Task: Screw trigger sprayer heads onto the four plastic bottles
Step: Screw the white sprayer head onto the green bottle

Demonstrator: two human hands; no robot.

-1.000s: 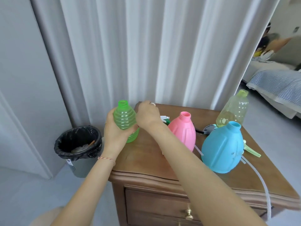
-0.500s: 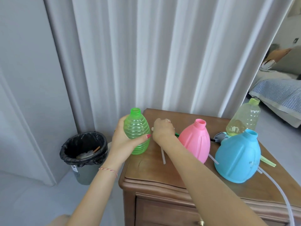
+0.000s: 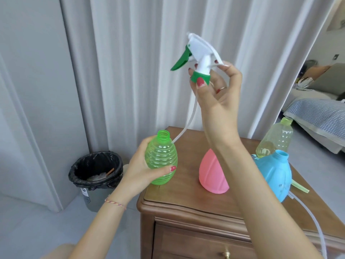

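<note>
Sprayer head (image 3: 200, 53): now lifted off the counter (image 3: 186, 195) to upper centre, pinched by right hand (image 3: 216, 96); green bottle (image 3: 161, 159) gripped by left hand (image 3: 143, 171), neck open. Threading is judged next.

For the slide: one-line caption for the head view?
Right hand lifts a green-and-white trigger sprayer, tube dangling, above the open green bottle gripped by the left hand.

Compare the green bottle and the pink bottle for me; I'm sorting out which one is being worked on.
The green bottle is see-through and ribbed, while the pink bottle is opaque with smoother sides. The left hand grips the green bottle, tilted at the cabinet's edge; the pink bottle stands untouched on the cabinet. The green bottle's open neck shows; the pink bottle's top is hidden behind the right forearm. Both are plastic.
</note>
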